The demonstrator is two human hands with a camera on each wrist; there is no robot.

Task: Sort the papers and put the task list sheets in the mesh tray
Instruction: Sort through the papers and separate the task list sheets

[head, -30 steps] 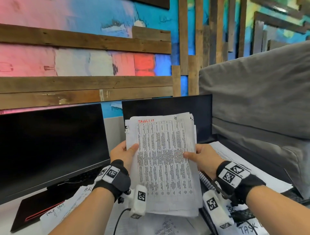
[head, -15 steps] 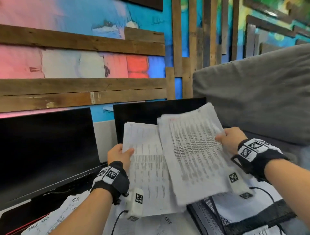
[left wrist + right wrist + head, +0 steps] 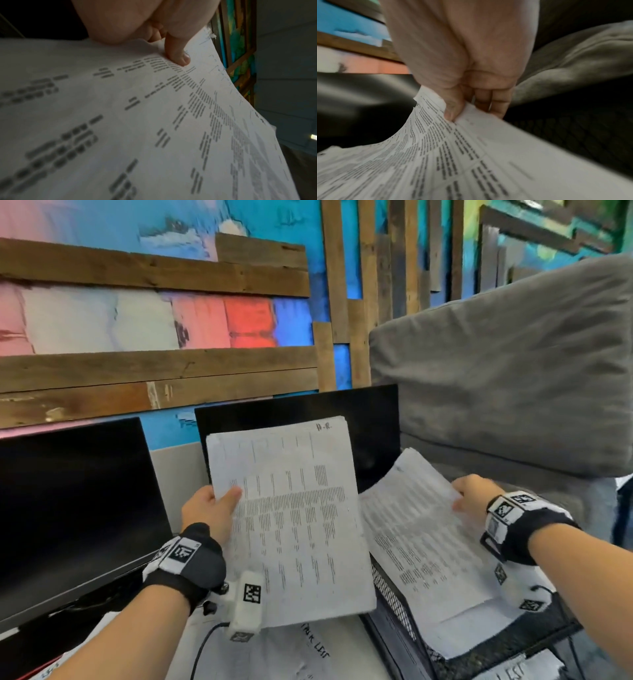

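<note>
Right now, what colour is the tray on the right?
Black wire mesh tray, clearest in the head view.

Grey cushion (image 3: 507, 364) crowds mesh tray (image 3: 394, 590) from behind, monitor (image 3: 370, 419) close behind-left; tray top open

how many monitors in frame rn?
2. A large dark monitor at the left of the desk; a second monitor behind the paper stack in the left hand, partly hidden.
</note>
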